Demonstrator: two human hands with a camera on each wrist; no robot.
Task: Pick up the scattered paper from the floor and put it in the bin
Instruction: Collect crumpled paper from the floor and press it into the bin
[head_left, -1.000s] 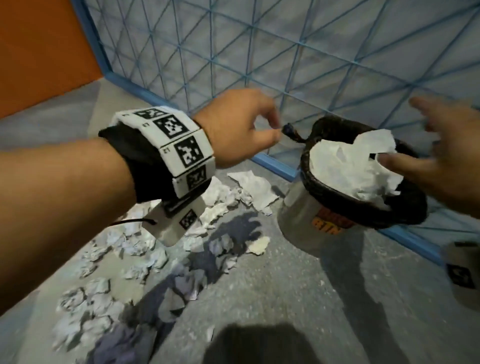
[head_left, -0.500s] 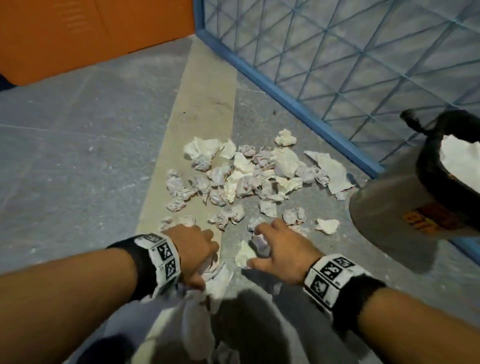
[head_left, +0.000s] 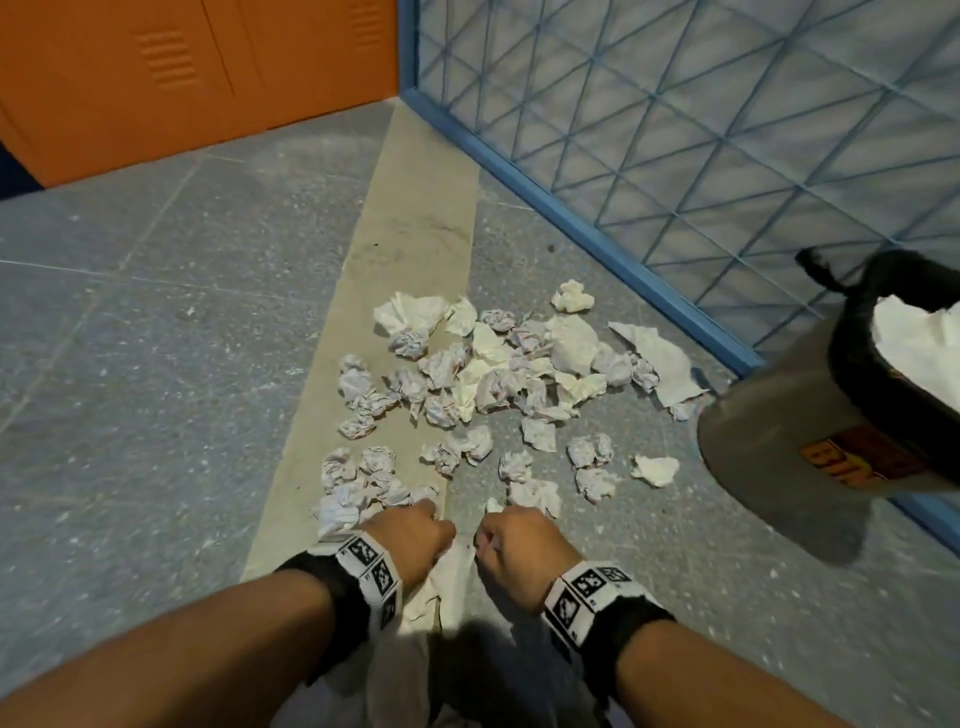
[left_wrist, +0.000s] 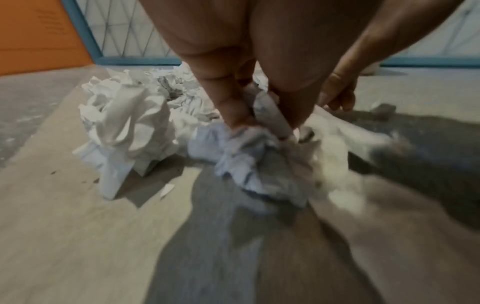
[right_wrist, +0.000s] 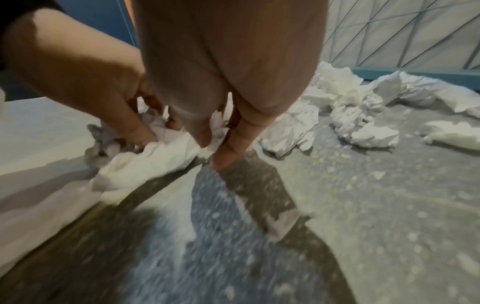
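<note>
Left wrist view puts your left hand with its fingers curled down round a bluish crumpled wad, pinching a twist of it at the tips. In the right wrist view your right hand has its fingers bent onto a white sheet that lies on the floor, and they appear to nip its near edge; the left hand's fingers touch the same sheet from the other side. So both hands are closed on paper, side by side and nearly touching, and the sheet runs between them and back toward you.

Outward from the fingers, the rest of the scattered paper lies straight ahead, its nearest balls just beyond your knuckles. The bin, already holding white paper, stands forward and to your right against the blue mesh fence, with the heap between you and the fence. Your right hand is the nearer one to it, so I judge the carry goes up and rightward, the left hand crossing farther. Most of the heap is not yet picked up.
</note>
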